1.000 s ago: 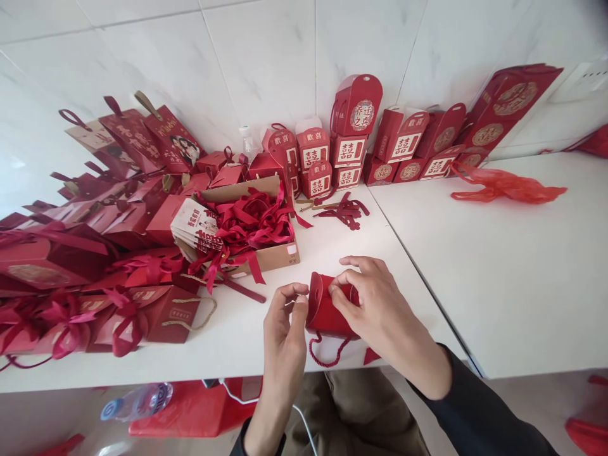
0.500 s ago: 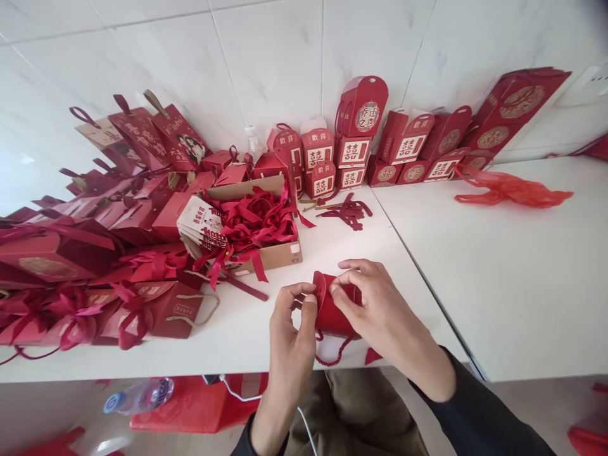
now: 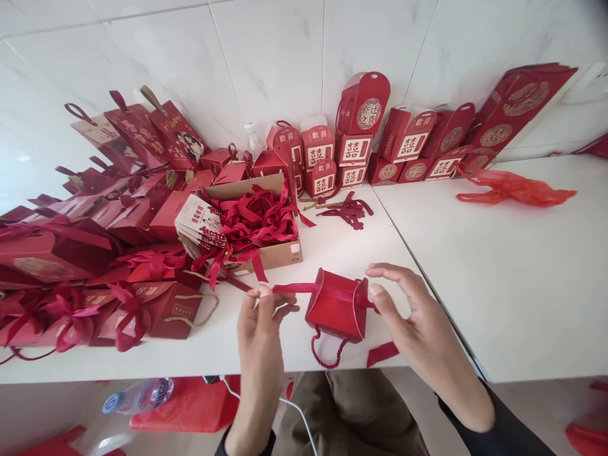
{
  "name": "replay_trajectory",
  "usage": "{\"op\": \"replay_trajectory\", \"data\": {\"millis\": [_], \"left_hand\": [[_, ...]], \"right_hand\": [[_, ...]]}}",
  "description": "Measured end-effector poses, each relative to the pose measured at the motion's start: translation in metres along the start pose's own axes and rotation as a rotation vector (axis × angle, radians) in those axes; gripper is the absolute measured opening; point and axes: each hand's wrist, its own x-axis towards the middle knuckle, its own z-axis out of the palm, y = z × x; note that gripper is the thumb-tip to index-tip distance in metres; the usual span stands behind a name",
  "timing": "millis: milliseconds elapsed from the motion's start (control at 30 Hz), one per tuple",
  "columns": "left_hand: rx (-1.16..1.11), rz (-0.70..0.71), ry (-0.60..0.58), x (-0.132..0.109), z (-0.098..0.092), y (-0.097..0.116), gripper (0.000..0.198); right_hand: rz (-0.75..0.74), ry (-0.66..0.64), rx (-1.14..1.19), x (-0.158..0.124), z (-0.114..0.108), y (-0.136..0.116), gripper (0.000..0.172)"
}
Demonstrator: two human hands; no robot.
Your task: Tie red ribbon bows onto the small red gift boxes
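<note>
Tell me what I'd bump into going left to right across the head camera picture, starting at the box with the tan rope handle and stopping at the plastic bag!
Box with the tan rope handle → left hand → small red box → right hand → red plastic bag.

Small box (image 3: 336, 315): smooth card, slight sheen. Ribbon (image 3: 298, 288): satiny cloth. Cord handle (image 3: 327, 366): rough twist. Carton (image 3: 281, 255): matt cardboard. Tabletop (image 3: 503, 285): smooth. Bag over there (image 3: 517, 190): thin, crinkled plastic.
</note>
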Motion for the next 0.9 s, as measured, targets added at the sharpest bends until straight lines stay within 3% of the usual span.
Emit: {"op": "replay_trajectory", "data": {"millis": [167, 300, 400, 500, 533, 600, 700, 767, 900], "left_hand": [[-0.109, -0.009, 0.203, 0.016, -0.028, 0.003, 0.021], [-0.050, 0.017, 0.280, 0.019, -0.045, 0.000, 0.018], [0.038, 0.030, 0.318, 0.016, -0.053, -0.005, 0.016], [0.299, 0.148, 0.354, 0.009, -0.054, -0.008, 0.019], [0.401, 0.218, 0.334, 0.007, -0.053, -0.008, 0.025], [0.570, 0.320, 0.183, 0.003, -0.045, -0.006, 0.035], [0.676, 0.309, -0.183, 0.001, -0.031, -0.002, 0.036], [0.721, 0.272, -0.352, 0.002, -0.023, 0.001, 0.031], [0.747, 0.171, -0.401, -0.002, -0.017, 0.002, 0.026]], "right_hand": [[0.219, -0.075, -0.038, -0.024, -0.015, 0.036, 0.042], [0.302, -0.214, -0.013, -0.030, -0.014, 0.052, 0.043], [0.306, -0.239, 0.007, -0.029, -0.013, 0.055, 0.043], [0.292, -0.257, 0.028, -0.026, -0.011, 0.053, 0.044], [0.280, -0.265, 0.032, -0.025, -0.010, 0.053, 0.043], [0.244, -0.280, 0.027, -0.023, -0.008, 0.053, 0.037], [0.177, -0.280, 0.003, -0.021, -0.005, 0.055, 0.030], [0.153, -0.270, 0.002, -0.021, -0.004, 0.055, 0.029], [0.234, -0.320, 0.081, -0.025, -0.010, 0.045, 0.031]]}}
